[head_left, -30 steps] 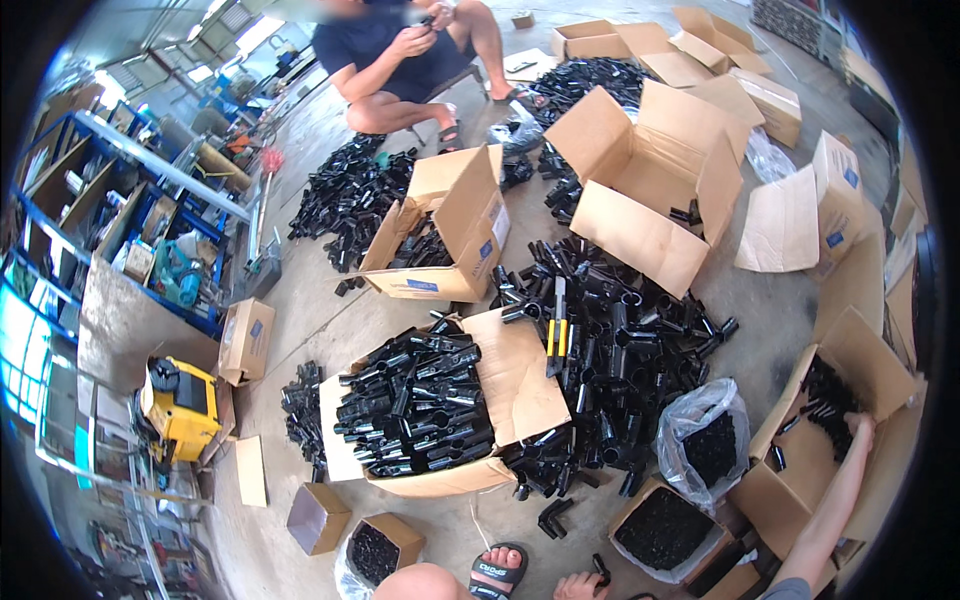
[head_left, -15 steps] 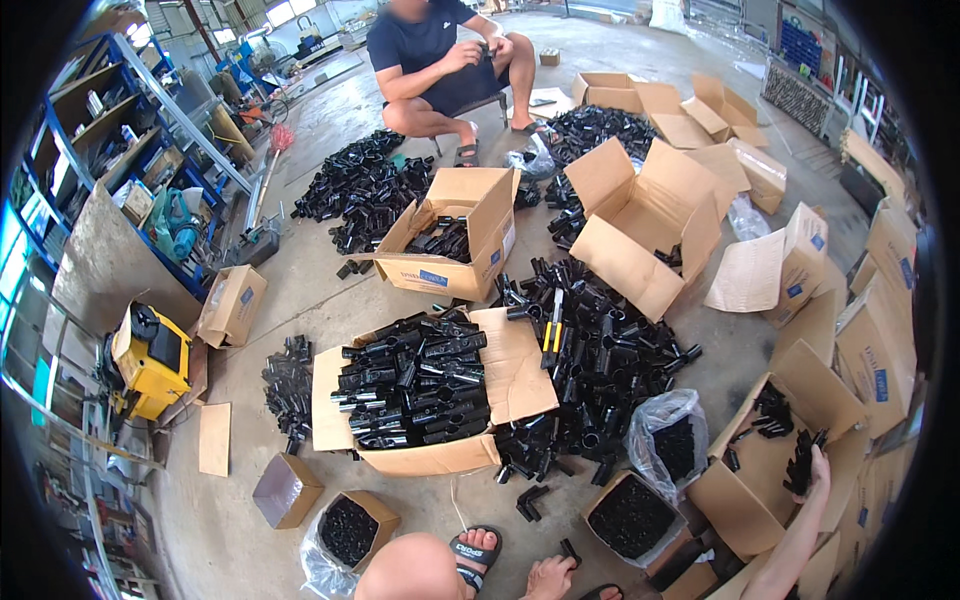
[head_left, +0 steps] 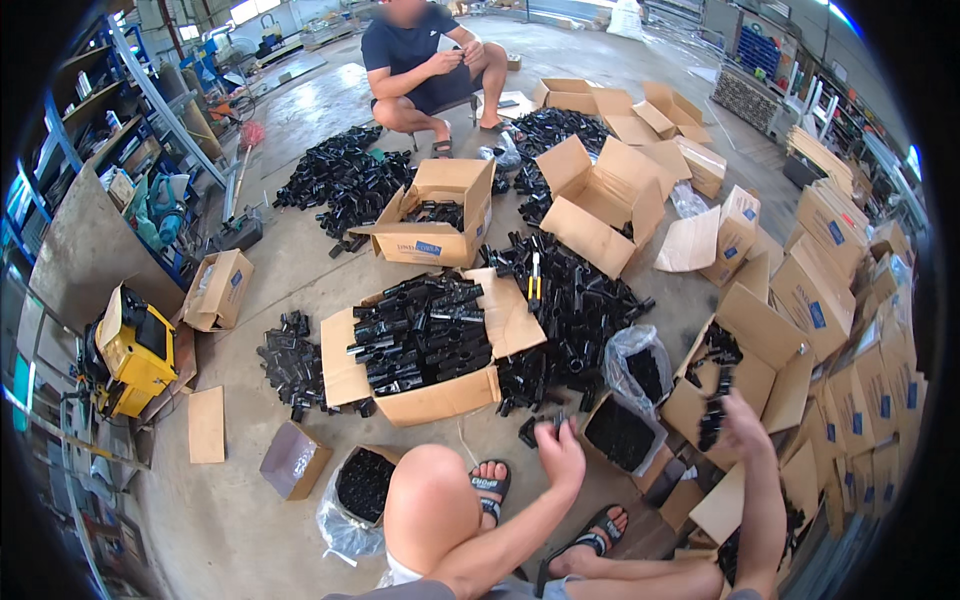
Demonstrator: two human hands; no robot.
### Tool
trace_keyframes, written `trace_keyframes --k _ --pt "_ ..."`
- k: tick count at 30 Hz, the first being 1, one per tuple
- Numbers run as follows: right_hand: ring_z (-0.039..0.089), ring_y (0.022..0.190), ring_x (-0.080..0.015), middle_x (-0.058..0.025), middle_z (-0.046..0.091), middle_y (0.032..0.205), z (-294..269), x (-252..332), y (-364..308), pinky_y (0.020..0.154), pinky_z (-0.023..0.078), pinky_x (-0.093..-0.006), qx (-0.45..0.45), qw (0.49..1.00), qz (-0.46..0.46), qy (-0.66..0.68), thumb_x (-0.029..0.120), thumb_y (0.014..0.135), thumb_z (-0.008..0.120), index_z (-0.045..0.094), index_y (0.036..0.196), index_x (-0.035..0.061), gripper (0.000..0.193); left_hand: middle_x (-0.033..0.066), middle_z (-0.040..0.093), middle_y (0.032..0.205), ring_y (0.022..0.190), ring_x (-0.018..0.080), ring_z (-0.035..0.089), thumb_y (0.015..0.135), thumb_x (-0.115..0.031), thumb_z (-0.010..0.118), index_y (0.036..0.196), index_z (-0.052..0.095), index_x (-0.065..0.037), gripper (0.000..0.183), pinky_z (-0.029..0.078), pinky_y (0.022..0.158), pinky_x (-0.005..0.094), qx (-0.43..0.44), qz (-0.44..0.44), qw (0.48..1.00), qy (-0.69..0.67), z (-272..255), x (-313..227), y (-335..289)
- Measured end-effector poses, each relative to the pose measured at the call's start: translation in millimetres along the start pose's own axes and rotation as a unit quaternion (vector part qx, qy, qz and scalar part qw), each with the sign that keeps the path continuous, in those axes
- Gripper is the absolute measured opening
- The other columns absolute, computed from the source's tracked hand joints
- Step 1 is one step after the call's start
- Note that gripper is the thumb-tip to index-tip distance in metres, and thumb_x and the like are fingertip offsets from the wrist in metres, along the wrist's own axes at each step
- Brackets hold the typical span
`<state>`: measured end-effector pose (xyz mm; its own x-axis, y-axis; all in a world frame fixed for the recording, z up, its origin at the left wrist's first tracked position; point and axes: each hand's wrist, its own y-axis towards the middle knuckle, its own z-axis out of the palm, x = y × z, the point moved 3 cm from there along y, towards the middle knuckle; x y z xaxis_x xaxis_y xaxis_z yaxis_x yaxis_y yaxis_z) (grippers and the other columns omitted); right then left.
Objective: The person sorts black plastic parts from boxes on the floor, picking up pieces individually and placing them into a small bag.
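Note:
My left hand [head_left: 562, 452] is closed in a pinch around a small black tube fitting [head_left: 561, 418], above the floor in front of my feet. Another black fitting [head_left: 528, 432] lies on the floor beside these fingers. My right hand [head_left: 742, 424], a little blurred, grips a cluster of black fittings [head_left: 714, 408] at the near side of an open cardboard box [head_left: 788, 392]. More black fittings [head_left: 722, 345] lie inside that box. Left of it stand a small carton of tiny black parts [head_left: 622, 432] and a clear plastic bag [head_left: 624, 352] of similar parts.
A box heaped with black fittings [head_left: 440, 408] stands ahead, beside a loose pile [head_left: 590, 310] with a yellow-handled tool [head_left: 534, 285] on it. Another person [head_left: 415, 65] sits beyond, handling a small part. Cartons [head_left: 815, 300] crowd the right; a yellow machine [head_left: 150, 355] stands left.
The view has shifted, bringing more of my arms in. My left hand has moved forward to the floor fitting. My right hand has drawn the fittings toward the box's near side.

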<state>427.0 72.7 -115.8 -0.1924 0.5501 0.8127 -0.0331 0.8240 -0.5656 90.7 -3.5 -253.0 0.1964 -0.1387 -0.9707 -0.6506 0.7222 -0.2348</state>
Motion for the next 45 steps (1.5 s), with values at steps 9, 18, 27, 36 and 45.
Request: trace_keyframes --k 9,18,27,36,45 --pt "0.050 0.132 -0.0416 -0.0225 0.055 0.141 245 -176 8 0.103 0.047 -0.0541 0.155 0.812 0.067 -0.559 0.050 0.081 0.071 0.053 0.142 0.0129 0.073 0.0173 0.069 0.109 0.094 0.0170 0.065 0.105 -0.009 0.055 0.100 0.043 -0.006 0.013 0.052 0.089 0.0319 0.173 0.249 0.890 -0.340 -23 -320 29" --pt "0.049 0.127 -0.0367 -0.0164 0.051 0.133 297 -251 11 0.090 0.050 -0.0628 -0.071 0.816 -0.014 -0.573 0.035 0.085 0.075 0.057 0.132 0.0195 0.053 0.0177 0.069 0.111 0.098 0.0193 0.066 0.107 -0.011 0.053 0.104 0.046 -0.005 0.010 0.052 0.091 0.0333 0.191 0.182 0.927 -0.265 -27 -285 37" --pt "0.071 0.069 -0.0366 -0.0159 0.070 0.076 214 -98 57 0.059 0.056 -0.0499 -0.202 0.826 -0.229 -0.473 0.039 0.097 0.059 0.062 0.081 0.0085 0.034 0.0191 0.067 0.114 0.102 0.0201 0.065 0.108 -0.013 0.051 0.109 0.050 -0.004 0.009 0.052 0.093 0.0344 0.177 0.232 0.937 -0.192 -30 -292 59" --pt "0.065 0.109 -0.0395 -0.0245 0.067 0.116 -142 -19 240 0.096 0.051 -0.0502 -0.608 0.731 -0.019 -0.308 0.055 0.083 0.071 0.066 0.118 0.0033 0.063 0.0145 0.065 0.107 0.100 0.0188 0.064 0.108 -0.009 0.048 0.117 0.048 -0.005 0.010 0.052 0.095 0.0354 0.181 0.228 0.953 -0.079 33 -271 68" --pt "0.070 0.108 -0.0231 -0.0133 0.072 0.123 -244 -78 384 0.097 0.055 -0.0393 -0.347 0.893 0.174 -0.227 0.047 0.068 0.086 0.068 0.130 0.0041 0.078 0.0221 0.070 0.110 0.101 0.0241 0.069 0.102 0.007 0.048 0.111 0.039 -0.003 0.016 0.055 0.095 0.0371 0.261 0.147 0.954 -0.024 85 -238 116"
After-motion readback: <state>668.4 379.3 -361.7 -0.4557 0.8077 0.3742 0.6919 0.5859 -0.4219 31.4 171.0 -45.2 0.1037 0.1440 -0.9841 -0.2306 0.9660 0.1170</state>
